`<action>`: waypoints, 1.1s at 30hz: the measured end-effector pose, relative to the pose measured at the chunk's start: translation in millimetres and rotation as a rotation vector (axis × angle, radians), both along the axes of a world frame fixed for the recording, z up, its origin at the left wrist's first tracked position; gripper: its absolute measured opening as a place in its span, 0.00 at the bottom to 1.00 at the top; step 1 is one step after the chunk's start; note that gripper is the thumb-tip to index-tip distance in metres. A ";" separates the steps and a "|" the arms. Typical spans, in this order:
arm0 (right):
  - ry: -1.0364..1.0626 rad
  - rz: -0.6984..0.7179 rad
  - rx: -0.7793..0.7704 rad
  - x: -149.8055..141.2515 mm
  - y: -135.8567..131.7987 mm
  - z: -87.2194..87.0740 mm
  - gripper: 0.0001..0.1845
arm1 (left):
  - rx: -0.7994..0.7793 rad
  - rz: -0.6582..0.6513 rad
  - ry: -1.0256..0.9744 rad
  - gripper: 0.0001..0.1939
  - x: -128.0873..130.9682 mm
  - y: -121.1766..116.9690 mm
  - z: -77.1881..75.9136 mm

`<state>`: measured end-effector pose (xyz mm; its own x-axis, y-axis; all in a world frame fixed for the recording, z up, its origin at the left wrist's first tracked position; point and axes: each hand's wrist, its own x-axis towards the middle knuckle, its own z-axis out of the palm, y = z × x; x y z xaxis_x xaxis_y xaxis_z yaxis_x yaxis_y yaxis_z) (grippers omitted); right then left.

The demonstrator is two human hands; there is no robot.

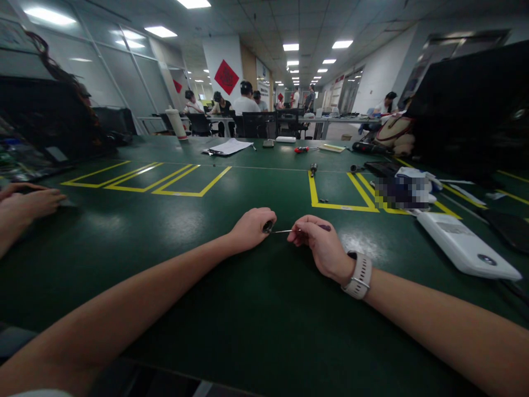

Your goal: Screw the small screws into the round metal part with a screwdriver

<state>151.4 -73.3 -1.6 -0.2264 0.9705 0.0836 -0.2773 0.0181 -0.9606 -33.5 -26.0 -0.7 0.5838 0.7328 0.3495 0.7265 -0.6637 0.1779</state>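
Note:
My left hand (251, 230) is closed around a small dark cylindrical part (268, 226), whose round end faces right. In my right hand (316, 242), the fingers pinch a thin screwdriver (324, 227) with a dark handle. Its slim metal shaft points left, and the tip meets or nearly meets the end of the dark part; I cannot tell which. Both hands are just above the green table (231, 309). Beyond my right hand, a few tiny dark pieces (324, 200) lie inside a yellow tape outline, with a dark metal fitting (313, 169) at its far side.
A white device (467, 245) lies at right, near a pixelated bundle (400, 190). Farther back are a red screwdriver (302, 149), a clipboard with papers (227, 146) and a white bottle (177, 122). Another person's hands (31, 204) rest at the left edge.

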 end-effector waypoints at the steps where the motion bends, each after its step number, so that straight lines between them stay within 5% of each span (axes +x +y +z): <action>1: 0.004 0.007 0.009 -0.1 -0.1 0.4 0.06 | 0.002 -0.002 0.001 0.05 0.1 -0.2 0.1; 33: -0.210 -0.061 0.167 2.1 -0.1 -3.3 0.09 | 0.014 0.112 -0.120 0.02 0.4 1.9 -2.5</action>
<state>153.6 -73.3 -4.9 -0.1969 0.9595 0.2014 -0.0663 0.1919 -0.9792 -33.0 -24.1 -3.2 0.4523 0.7854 0.4225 0.7704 -0.5827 0.2586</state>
